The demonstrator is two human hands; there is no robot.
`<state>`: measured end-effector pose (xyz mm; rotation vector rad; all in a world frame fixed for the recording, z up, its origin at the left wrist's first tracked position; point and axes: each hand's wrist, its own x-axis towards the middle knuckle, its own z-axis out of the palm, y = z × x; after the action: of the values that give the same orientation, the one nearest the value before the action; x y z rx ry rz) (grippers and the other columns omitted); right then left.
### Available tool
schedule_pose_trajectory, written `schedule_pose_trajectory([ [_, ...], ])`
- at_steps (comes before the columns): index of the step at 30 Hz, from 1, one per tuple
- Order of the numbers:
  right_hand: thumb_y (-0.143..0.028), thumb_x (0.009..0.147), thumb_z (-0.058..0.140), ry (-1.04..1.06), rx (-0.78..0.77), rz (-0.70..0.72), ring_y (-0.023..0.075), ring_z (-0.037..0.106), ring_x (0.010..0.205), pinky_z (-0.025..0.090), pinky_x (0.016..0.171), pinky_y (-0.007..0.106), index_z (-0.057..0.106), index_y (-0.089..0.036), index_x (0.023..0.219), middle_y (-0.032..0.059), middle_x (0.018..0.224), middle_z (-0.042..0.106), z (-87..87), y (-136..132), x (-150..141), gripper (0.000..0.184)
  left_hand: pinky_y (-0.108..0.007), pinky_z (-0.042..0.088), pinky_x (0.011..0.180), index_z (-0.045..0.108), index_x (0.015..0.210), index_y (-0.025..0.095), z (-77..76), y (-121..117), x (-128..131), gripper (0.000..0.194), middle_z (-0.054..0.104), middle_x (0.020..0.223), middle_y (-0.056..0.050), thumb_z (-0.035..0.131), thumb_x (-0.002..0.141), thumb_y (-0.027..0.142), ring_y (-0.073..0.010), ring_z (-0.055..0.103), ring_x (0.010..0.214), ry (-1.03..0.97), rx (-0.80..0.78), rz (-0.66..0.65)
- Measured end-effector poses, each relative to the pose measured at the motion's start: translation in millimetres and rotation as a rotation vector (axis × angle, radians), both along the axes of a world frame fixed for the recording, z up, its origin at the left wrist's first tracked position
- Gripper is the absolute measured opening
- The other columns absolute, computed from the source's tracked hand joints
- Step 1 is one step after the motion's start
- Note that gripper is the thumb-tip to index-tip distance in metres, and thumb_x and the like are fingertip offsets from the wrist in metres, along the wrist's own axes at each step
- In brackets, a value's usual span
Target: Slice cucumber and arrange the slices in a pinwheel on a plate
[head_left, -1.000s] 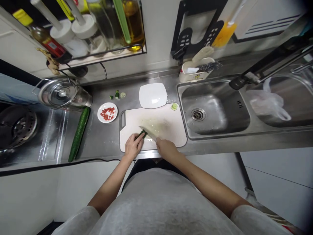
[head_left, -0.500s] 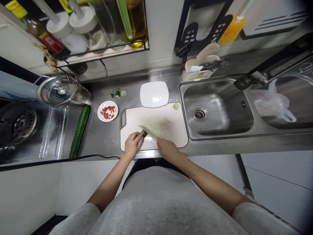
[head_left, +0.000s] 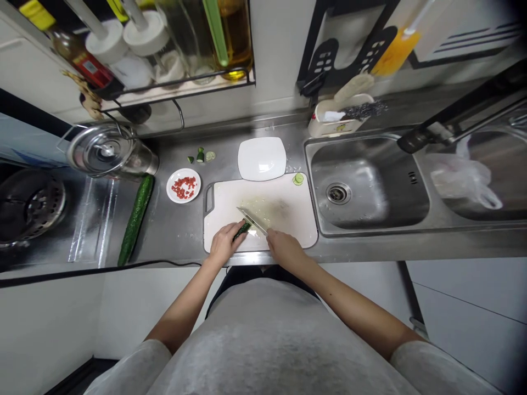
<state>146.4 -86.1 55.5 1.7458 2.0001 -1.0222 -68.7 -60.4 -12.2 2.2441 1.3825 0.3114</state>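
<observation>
On the white cutting board [head_left: 222,200] my left hand [head_left: 224,240] is closed on a short piece of dark green cucumber [head_left: 241,231], its fingers along the near left part of the board. My right hand [head_left: 283,248] grips the handle of a kitchen knife [head_left: 252,219]. The blade slants up and left from that hand, with its tip beyond the cucumber's end; whether the edge touches the cucumber I cannot tell. Wet, pale green residue covers the board's middle. A couple of thin cucumber slices [head_left: 298,179] lie at its far right corner.
Behind the board stands a white square plate [head_left: 262,156]. A small white plate [head_left: 190,196] bears red chopped bits, near some cucumber ends [head_left: 200,156]. A whole cucumber [head_left: 136,219] lies left, by a steel pot [head_left: 102,151]. The sink [head_left: 366,186] is at right.
The knife has shifted slightly away from my left fingers, and more of the cucumber piece shows between them and the blade. The whole view has moved a little.
</observation>
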Motion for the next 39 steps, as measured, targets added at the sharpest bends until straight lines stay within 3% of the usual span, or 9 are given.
schedule_pose_trajectory([
  [4, -0.020, 0.096, 0.031, -0.004, 0.079, 0.021, 0.0206, 0.065, 0.082, 0.044, 0.068, 0.027, 0.050, -0.015, 0.112, 0.0115, 0.097, 0.065, -5.8, -7, -1, 0.025, -0.030, 0.051, 0.089, 0.055, 0.130, 0.030, -0.9, -5, 2, 0.039, 0.059, 0.124, -0.005, 0.045, 0.094, 0.039, -0.0174, 0.060, 0.105, -0.005, 0.049, 0.044],
  [16, -0.008, 0.092, 0.028, -0.026, 0.110, 0.079, 0.0226, 0.066, 0.083, 0.048, 0.068, 0.030, 0.047, -0.015, 0.113, 0.0134, 0.097, 0.064, -6.9, -11, -6, 0.030, -0.034, 0.049, 0.095, 0.061, 0.124, 0.029, -14.7, -3, -1, 0.034, 0.062, 0.116, -0.006, 0.048, 0.093, 0.035, -0.0184, 0.059, 0.105, -0.037, 0.117, 0.035],
  [27, -0.006, 0.091, 0.029, -0.047, 0.113, 0.086, 0.0210, 0.067, 0.083, 0.049, 0.068, 0.028, 0.047, -0.014, 0.113, 0.0129, 0.098, 0.063, -1.6, -9, -14, 0.029, -0.034, 0.053, 0.091, 0.065, 0.117, 0.025, -19.7, 3, -5, 0.030, 0.066, 0.112, -0.007, 0.051, 0.092, 0.034, -0.0181, 0.061, 0.101, -0.106, 0.179, 0.018],
  [39, -0.004, 0.089, 0.032, -0.001, 0.041, 0.088, 0.0210, 0.067, 0.086, 0.049, 0.070, 0.027, 0.050, -0.013, 0.111, 0.0138, 0.098, 0.066, -4.0, 4, -15, 0.030, -0.034, 0.052, 0.090, 0.067, 0.114, 0.024, -21.2, 9, -7, 0.028, 0.067, 0.109, -0.006, 0.053, 0.091, 0.033, -0.0176, 0.063, 0.099, -0.142, 0.142, 0.015],
])
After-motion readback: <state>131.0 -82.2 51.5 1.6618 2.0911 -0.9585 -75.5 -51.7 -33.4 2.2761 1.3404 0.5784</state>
